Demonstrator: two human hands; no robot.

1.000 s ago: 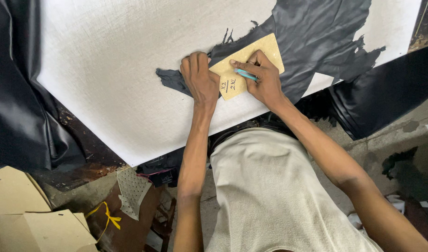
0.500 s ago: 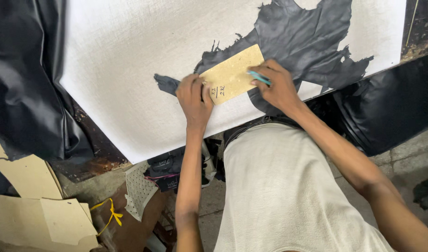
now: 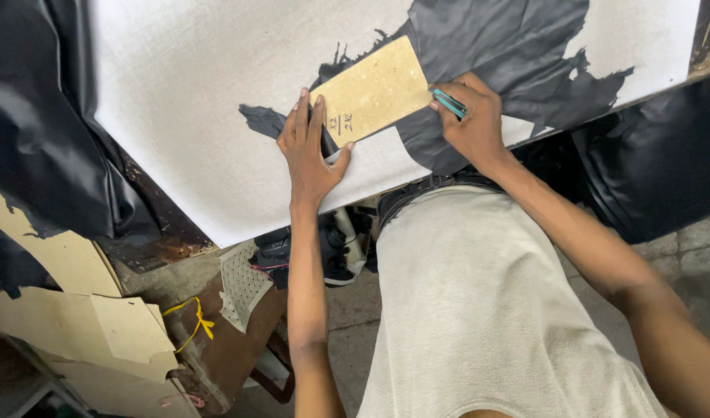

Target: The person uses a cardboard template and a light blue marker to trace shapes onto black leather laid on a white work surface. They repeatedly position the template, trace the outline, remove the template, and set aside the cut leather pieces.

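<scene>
A tan cardboard template point(image 3: 374, 89) lies flat on a black leather piece point(image 3: 502, 54) spread over the white table top point(image 3: 192, 101). My left hand point(image 3: 308, 147) presses the template's near left corner with its fingers spread flat. My right hand point(image 3: 467, 116) grips a teal pen point(image 3: 449, 101), whose tip rests at the template's right edge. Handwriting marks the template near my left thumb.
Black leather point(image 3: 37, 124) hangs off the table's left side and more point(image 3: 649, 155) hangs at the right. Tan cardboard pieces point(image 3: 68, 310) are stacked on the floor at lower left, beside a yellow cord point(image 3: 192, 317) and a dark shoe point(image 3: 324, 248).
The view has shifted. My right hand with the pen has moved from the template's middle to its right edge. My left hand stays pressed on the template.
</scene>
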